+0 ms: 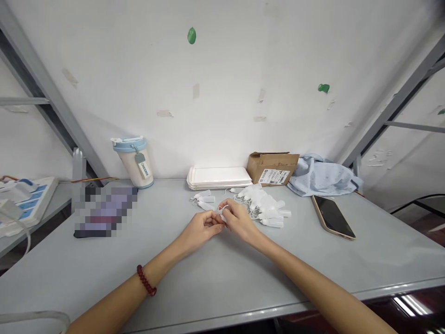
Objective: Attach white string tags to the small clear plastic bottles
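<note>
My left hand [203,228] and my right hand [239,220] meet above the middle of the table. Their fingers pinch together on a small translucent white plastic bottle [223,215], mostly hidden by the fingertips. A thin pale loop shows at its top. Just beyond my left hand lie a few similar small bottles [206,199] with thin cords or wires at their ends. Behind and to the right of my right hand is a loose pile of several more small bottles [260,202].
Against the wall stand a blue-lidded tumbler [134,162], a white flat stack [219,176], an open cardboard box [273,169] and a crumpled blue cloth [321,176]. A phone [333,217] lies right; a blurred-out item [107,211] lies left. A power strip [29,204] sits far left.
</note>
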### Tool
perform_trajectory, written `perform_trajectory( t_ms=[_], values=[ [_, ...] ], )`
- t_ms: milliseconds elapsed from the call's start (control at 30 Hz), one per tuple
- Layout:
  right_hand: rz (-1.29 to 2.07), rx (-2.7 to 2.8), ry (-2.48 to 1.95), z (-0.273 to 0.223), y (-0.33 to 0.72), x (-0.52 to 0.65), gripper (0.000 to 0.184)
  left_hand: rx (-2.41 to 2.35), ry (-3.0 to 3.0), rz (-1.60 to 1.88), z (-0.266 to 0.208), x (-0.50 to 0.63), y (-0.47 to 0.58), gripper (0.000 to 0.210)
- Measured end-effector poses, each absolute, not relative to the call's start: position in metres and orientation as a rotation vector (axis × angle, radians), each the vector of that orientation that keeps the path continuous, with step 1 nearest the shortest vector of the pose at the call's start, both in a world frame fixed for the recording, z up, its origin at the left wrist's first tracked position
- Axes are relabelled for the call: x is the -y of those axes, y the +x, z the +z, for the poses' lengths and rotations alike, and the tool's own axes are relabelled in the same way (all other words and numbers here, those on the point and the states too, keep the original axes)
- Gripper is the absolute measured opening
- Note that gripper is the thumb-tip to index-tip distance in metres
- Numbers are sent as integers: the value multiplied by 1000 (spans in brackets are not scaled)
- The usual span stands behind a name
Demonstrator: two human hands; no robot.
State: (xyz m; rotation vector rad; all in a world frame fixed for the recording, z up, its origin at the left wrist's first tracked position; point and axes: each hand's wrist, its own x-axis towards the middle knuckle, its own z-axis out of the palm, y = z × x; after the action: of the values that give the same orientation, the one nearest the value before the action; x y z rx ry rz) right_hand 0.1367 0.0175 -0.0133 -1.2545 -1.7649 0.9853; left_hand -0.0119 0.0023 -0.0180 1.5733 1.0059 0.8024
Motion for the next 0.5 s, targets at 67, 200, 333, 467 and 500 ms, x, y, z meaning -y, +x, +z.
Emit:
perform_trajectory(
  t_ms=[67,200,333,467,500],
  values=[
    [988,1767,-1248,-13,138,-18,16,-1038,1554,820,-16,-3,-15,19],
    [939,1839,-1265,-14,139,-20,15,-1102,1564,854,-16,-6,-20,25],
    [893,1909,-1240,-16,141,-21,15,-1123,1593,804,-19,-8,-20,27],
    [854,1950,-1245,-13,144,-22,17,-1122,1586,807,-20,-11,-23,24],
    [834,1969,-1248,-13,145,-23,17,-1115,1585,820,-20,-11,-23,23]
  ],
)
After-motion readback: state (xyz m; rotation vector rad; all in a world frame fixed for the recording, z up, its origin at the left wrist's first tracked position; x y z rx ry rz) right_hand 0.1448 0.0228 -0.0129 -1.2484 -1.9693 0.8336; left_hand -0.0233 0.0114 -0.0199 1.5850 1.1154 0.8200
